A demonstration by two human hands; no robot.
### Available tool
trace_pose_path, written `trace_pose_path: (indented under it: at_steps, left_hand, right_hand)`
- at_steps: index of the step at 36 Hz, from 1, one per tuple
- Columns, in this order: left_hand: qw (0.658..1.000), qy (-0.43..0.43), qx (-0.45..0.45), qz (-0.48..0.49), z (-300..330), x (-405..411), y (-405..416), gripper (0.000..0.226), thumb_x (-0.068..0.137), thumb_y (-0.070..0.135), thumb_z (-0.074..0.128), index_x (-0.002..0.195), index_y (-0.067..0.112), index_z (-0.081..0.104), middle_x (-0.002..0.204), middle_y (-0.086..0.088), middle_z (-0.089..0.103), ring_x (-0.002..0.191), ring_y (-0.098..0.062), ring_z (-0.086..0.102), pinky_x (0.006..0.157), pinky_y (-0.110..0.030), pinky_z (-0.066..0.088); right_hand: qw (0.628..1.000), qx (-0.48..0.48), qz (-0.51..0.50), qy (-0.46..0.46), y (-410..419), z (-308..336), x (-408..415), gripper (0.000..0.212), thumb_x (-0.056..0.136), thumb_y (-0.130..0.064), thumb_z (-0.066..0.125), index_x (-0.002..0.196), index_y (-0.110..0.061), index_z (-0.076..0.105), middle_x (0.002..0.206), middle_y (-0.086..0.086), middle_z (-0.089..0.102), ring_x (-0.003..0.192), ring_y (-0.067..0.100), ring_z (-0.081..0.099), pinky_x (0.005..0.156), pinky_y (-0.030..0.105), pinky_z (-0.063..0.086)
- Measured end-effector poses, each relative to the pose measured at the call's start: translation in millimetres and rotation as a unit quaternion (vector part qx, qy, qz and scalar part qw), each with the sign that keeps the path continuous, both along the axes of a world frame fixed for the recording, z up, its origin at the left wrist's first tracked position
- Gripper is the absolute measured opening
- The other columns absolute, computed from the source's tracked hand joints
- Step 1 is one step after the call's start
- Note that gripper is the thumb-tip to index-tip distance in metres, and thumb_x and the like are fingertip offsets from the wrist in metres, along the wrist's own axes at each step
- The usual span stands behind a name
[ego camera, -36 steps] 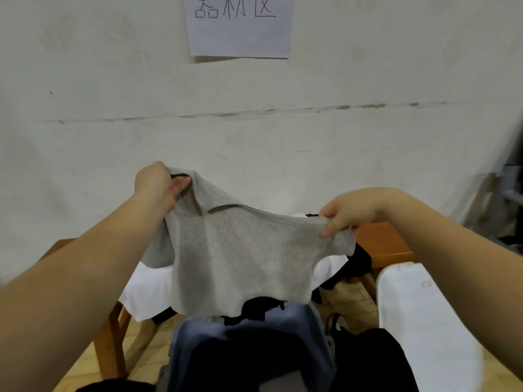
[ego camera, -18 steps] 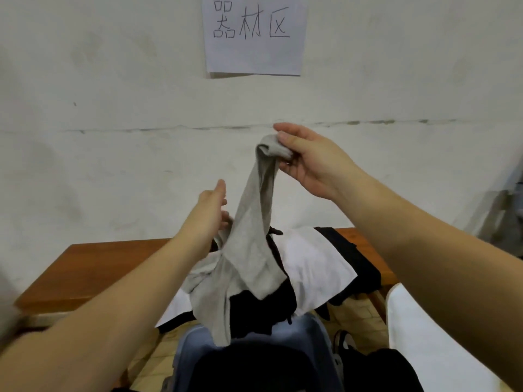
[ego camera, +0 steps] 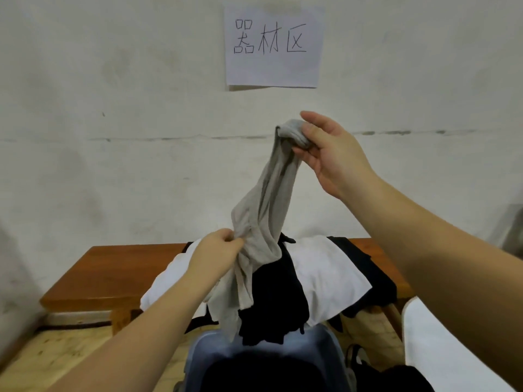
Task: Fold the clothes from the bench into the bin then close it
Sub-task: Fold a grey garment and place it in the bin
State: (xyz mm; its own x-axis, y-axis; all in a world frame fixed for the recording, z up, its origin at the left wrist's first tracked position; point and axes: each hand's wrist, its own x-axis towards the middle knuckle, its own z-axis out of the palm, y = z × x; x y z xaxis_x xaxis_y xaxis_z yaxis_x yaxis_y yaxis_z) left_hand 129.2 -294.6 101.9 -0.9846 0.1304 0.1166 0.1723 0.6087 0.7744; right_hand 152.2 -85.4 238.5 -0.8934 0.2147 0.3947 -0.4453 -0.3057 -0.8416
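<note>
The right hand [ego camera: 334, 154] was raised in front of the wall, its fingers [ego camera: 304, 138] and thumb pinched together on the bunched top end of a grey garment [ego camera: 271, 199]. The cloth hung from that grip in a long twisted rope, slanting down and to the left. Lower down, the left hand [ego camera: 218, 256] gripped the same garment at its middle, fingers curled into the folds, and the loose tail of the cloth dropped past that hand toward the blue bin [ego camera: 317, 343], whose rim showed at the bottom of the view with dark contents inside.

Behind the hanging garment, the wooden desk [ego camera: 113, 270] stood against the wall and carried the remaining pile: a white garment [ego camera: 325, 273] spread across it, with black clothes [ego camera: 274, 301] draped over the front edge and touching the bin's rim. A white lid-like panel [ego camera: 441, 343] lay at the right edge, just beside the bin. A paper sign [ego camera: 273, 46] with handwritten characters was stuck to the wall above.
</note>
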Motion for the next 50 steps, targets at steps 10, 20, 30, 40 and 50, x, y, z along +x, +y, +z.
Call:
trace_pose_path:
  at_steps: [10, 20, 30, 40, 50]
  left_hand:
    - [0.93, -0.091, 0.349, -0.07, 60.4, -3.8, -28.4, 0.013, 0.091, 0.015, 0.059, 0.083, 0.01, 0.069, 0.073, -0.003, 0.066, 0.065, -0.015, 0.06, 0.067, -0.028, 0.037]
    - [0.797, -0.032, 0.589, -0.131, 143.8, 3.8, -32.5, 0.005, 0.091, 0.021, 0.064, 0.093, 0.019, 0.067, 0.081, 0.005, 0.069, 0.078, -0.015, 0.066, 0.076, -0.032, 0.056]
    - [0.85, 0.163, 0.482, -0.134, 203.9, 10.9, -30.9, 0.023, 0.093, 0.017, 0.063, 0.113, 0.026, 0.067, 0.102, 0.008, 0.07, 0.092, -0.012, 0.061, 0.082, -0.028, 0.043]
    - [0.908, 0.054, 0.402, -0.105, 174.1, 11.7, -32.2, 0.01, 0.093, 0.018, 0.057, 0.09, 0.024, 0.064, 0.071, 0.014, 0.064, 0.067, -0.006, 0.052, 0.069, -0.029, 0.03]
    - [0.85, -0.019, 0.511, -0.123, 121.4, 15.6, -16.4, 0.01, 0.091, 0.001, 0.059, 0.089, 0.012, 0.06, 0.081, -0.002, 0.068, 0.074, -0.014, 0.064, 0.07, -0.031, 0.053]
  right_hand:
    - [0.992, -0.027, -0.122, -0.026, 44.1, -5.2, 2.2, 0.01, 0.098, -0.019, 0.059, 0.105, -0.022, 0.067, 0.116, 0.006, 0.066, 0.096, 0.015, 0.066, 0.071, 0.02, 0.054]
    - [0.991, -0.076, -0.11, -0.019, 52.8, 20.8, 15.2, 0.015, 0.1, -0.016, 0.054, 0.103, -0.02, 0.068, 0.095, -0.001, 0.068, 0.084, 0.011, 0.065, 0.072, 0.023, 0.052]
    - [0.986, 0.138, -0.032, 0.084, 49.5, 53.7, 40.7, 0.046, 0.089, 0.018, 0.041, 0.111, -0.019, 0.059, 0.098, -0.004, 0.069, 0.089, 0.01, 0.063, 0.077, 0.024, 0.049]
    - [0.953, 0.228, -0.202, -0.008, 59.4, 23.1, 38.2, 0.016, 0.092, -0.027, 0.06, 0.083, -0.017, 0.067, 0.07, -0.015, 0.058, 0.07, 0.005, 0.05, 0.069, 0.026, 0.038]
    - [0.98, 0.156, -0.107, -0.054, 57.5, -21.7, 35.9, 0.014, 0.097, -0.019, 0.055, 0.089, -0.016, 0.066, 0.063, -0.009, 0.057, 0.068, 0.013, 0.053, 0.07, 0.032, 0.045]
